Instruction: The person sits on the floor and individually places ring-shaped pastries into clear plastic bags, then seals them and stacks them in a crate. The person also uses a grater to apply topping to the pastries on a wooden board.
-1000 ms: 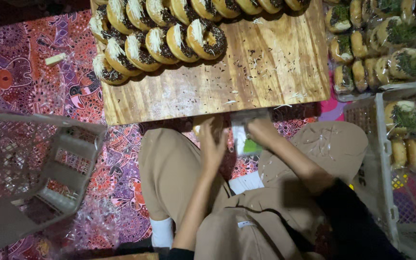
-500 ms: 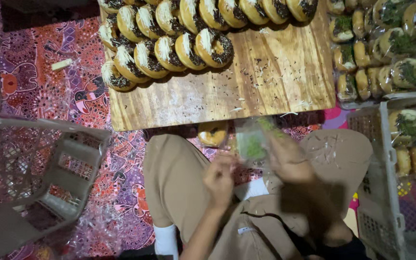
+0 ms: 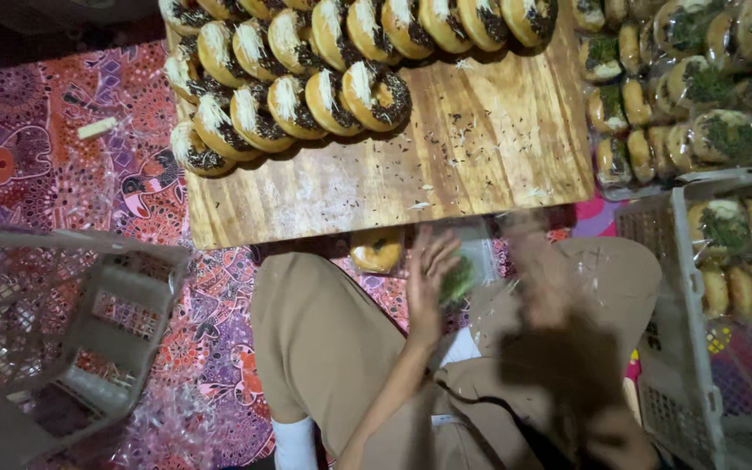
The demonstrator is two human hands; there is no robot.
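Two hands, green-topped doughnut between grips

Patterned purple floor mat, dim light

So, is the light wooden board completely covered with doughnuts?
No, the topped doughnuts fill only the far part of the wooden board; its near part lies bare.

Tan trousers, white sock, dark right sleeve
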